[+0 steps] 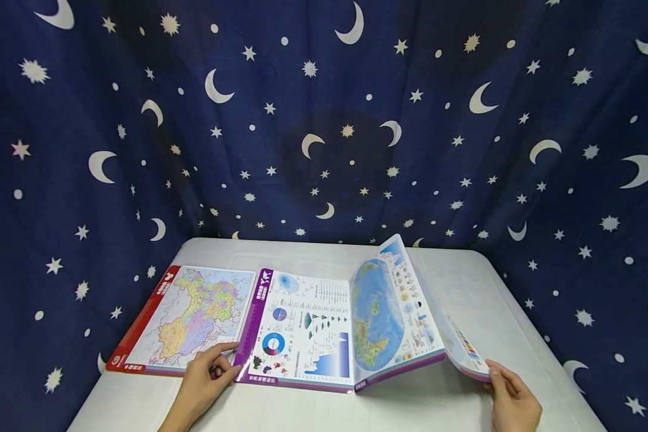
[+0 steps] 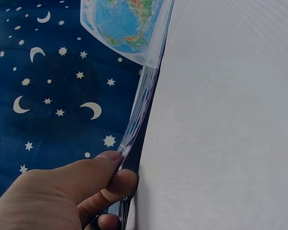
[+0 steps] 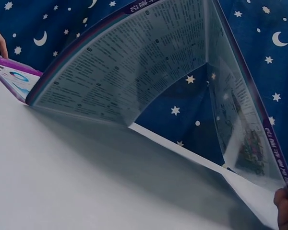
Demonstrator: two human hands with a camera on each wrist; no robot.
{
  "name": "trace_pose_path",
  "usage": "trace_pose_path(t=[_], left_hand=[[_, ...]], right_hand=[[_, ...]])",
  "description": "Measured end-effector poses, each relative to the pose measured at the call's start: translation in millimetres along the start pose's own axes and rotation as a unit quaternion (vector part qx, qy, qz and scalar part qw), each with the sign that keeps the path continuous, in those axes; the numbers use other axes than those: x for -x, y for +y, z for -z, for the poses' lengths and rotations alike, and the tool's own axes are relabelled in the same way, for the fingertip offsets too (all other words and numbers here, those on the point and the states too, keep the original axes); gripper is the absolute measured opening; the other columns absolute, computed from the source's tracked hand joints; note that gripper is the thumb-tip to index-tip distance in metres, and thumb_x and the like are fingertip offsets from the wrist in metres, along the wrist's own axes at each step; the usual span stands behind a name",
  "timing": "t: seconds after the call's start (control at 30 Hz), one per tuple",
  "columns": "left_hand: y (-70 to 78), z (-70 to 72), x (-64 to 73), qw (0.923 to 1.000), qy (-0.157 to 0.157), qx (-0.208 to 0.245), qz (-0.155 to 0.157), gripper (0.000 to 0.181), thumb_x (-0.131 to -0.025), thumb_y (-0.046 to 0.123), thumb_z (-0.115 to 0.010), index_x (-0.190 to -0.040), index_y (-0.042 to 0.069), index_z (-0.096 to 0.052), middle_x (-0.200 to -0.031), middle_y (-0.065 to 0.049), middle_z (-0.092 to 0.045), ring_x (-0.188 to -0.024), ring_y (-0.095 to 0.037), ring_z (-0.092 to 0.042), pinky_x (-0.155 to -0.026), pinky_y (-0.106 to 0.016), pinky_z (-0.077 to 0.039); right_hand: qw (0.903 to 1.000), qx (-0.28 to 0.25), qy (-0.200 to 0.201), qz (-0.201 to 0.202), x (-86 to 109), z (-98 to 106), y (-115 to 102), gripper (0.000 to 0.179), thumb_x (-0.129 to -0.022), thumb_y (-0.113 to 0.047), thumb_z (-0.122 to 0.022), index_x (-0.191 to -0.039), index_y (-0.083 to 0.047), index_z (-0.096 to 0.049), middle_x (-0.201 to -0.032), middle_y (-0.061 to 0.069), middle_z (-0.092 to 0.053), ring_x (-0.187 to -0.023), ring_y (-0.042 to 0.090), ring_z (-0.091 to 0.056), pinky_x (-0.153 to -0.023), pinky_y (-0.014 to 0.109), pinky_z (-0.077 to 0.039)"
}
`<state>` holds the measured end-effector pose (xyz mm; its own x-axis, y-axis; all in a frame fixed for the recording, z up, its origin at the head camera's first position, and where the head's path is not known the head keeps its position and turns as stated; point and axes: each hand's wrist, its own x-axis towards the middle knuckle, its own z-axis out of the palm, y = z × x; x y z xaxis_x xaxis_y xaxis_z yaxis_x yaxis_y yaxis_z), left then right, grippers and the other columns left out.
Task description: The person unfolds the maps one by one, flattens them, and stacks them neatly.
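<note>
A purple-edged folding world map (image 1: pixel 329 330) lies partly unfolded across the white table. Its left panel is flat, while the middle and right panels rise in a tent-like fold. At its lower left edge my left hand (image 1: pixel 207 375) pinches the purple border; the left wrist view has the thumb and fingers of this hand (image 2: pixel 77 191) on that edge. My right hand (image 1: pixel 513 396) pinches the lower corner of the far right panel, raised off the table. In the right wrist view, the underside of the map (image 3: pixel 120 76) shows printed text, and the right hand (image 3: pixel 287 208) is partly cut off.
A red-edged map (image 1: pixel 200 318) lies flat on the left, close beside the world map's purple border. Under both is a white table (image 1: pixel 291 414). A dark blue curtain (image 1: pixel 324 120) with moons and stars hangs behind and around the sides.
</note>
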<state>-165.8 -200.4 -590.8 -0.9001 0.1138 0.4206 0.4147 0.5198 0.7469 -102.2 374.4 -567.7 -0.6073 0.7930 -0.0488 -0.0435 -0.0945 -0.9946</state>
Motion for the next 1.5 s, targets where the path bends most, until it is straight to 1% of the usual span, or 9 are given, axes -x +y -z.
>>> trace_pose_path(t=[0.27,0.47,0.67,0.83,0.93,1.0,1.1,1.23,1.5], left_hand=[[0.6,-0.4,-0.4,1.0,-0.001,-0.005,0.007,0.046,-0.081,0.007,-0.089,-0.124,0.012,-0.073,-0.065,0.024,-0.061,-0.058,0.003,-0.049,-0.075,-0.024,-0.031],[1.0,0.0,-0.3,1.0,0.003,-0.008,-0.003,0.046,-0.079,0.005,-0.09,-0.122,0.01,-0.074,-0.064,0.025,-0.06,-0.057,0.003,-0.048,-0.075,-0.024,-0.03],[1.3,0.1,-0.2,1.0,0.001,-0.002,0.002,0.045,-0.08,0.005,-0.089,-0.123,0.01,-0.074,-0.064,0.024,-0.061,-0.057,0.003,-0.049,-0.075,-0.024,-0.03],[1.5,-0.2,-0.6,0.9999,-0.004,0.007,0.007,0.045,-0.082,0.007,-0.088,-0.124,0.01,-0.073,-0.063,0.023,-0.061,-0.056,0.002,-0.049,-0.076,-0.024,-0.03],[1.3,-0.1,-0.7,1.0,-0.002,0.004,0.002,0.044,-0.082,0.007,-0.088,-0.123,0.01,-0.073,-0.064,0.024,-0.061,-0.056,0.002,-0.049,-0.077,-0.024,-0.029],[1.1,0.2,-0.7,1.0,0.001,-0.003,-0.002,0.045,-0.081,0.006,-0.089,-0.123,0.01,-0.073,-0.064,0.025,-0.06,-0.056,0.003,-0.049,-0.077,-0.023,-0.029],[1.0,0.6,-0.6,0.9999,0.002,-0.01,-0.003,0.045,-0.08,0.006,-0.09,-0.122,0.01,-0.074,-0.064,0.026,-0.06,-0.056,0.003,-0.048,-0.078,-0.023,-0.029],[1.4,0.7,-1.3,0.9999,0.001,-0.01,0.002,0.045,-0.081,0.007,-0.09,-0.122,0.011,-0.074,-0.064,0.026,-0.06,-0.055,0.003,-0.049,-0.08,-0.023,-0.029],[2.2,-0.2,-1.2,0.9998,0.002,-0.014,0.011,0.045,-0.08,0.007,-0.09,-0.122,0.012,-0.074,-0.063,0.026,-0.059,-0.055,0.003,-0.048,-0.083,-0.022,-0.027]], right_hand=[[0.998,-0.06,0.018,0.005,-11.5,9.7,-0.9,0.025,-0.096,0.004,-0.07,-0.092,-0.019,-0.08,-0.074,-0.018,-0.075,-0.07,-0.006,-0.07,-0.062,0.012,-0.055],[0.9978,-0.06,0.028,-0.002,-16.4,15.2,-3.3,0.02,-0.092,0.001,-0.077,-0.101,-0.016,-0.08,-0.075,-0.018,-0.074,-0.069,-0.005,-0.07,-0.063,0.012,-0.055],[0.9983,-0.049,0.031,-0.002,-18.5,18.2,-3.6,0.023,-0.091,0.001,-0.078,-0.1,-0.02,-0.08,-0.071,-0.016,-0.072,-0.063,-0.005,-0.067,-0.059,0.012,-0.054],[0.9988,0.033,0.035,0.008,-21.5,24.2,-1.9,0.025,-0.093,-0.008,-0.078,-0.101,-0.031,-0.076,-0.067,-0.026,-0.066,-0.058,-0.009,-0.06,-0.055,0.009,-0.049],[0.9903,0.131,0.045,0.005,-24.5,29.6,-1.8,0.024,-0.095,-0.019,-0.077,-0.115,-0.032,-0.074,-0.066,-0.037,-0.058,-0.058,-0.012,-0.053,-0.053,0.008,-0.042],[0.9819,0.184,0.047,0.005,-27.2,33.6,-2.6,0.034,-0.096,-0.026,-0.076,-0.13,-0.025,-0.072,-0.066,-0.041,-0.052,-0.059,-0.012,-0.048,-0.052,0.01,-0.038],[0.9807,0.19,0.048,-0.007,-32.5,39.2,-4.0,0.044,-0.095,-0.031,-0.078,-0.137,-0.021,-0.069,-0.065,-0.034,-0.051,-0.057,-0.007,-0.044,-0.05,0.014,-0.035],[0.9821,0.181,0.048,-0.013,-38.6,47.8,-6.7,0.04,-0.093,-0.037,-0.08,-0.131,-0.03,-0.07,-0.059,-0.021,-0.048,-0.052,-0.002,-0.04,-0.046,0.018,-0.032],[0.975,0.22,0.03,-0.01,-47.7,58.3,-7.2,0.063,-0.091,-0.033,-0.083,-0.15,-0.029,-0.06,-0.063,-0.042,-0.051,-0.058,-0.012,-0.048,-0.048,0.016,-0.037]])
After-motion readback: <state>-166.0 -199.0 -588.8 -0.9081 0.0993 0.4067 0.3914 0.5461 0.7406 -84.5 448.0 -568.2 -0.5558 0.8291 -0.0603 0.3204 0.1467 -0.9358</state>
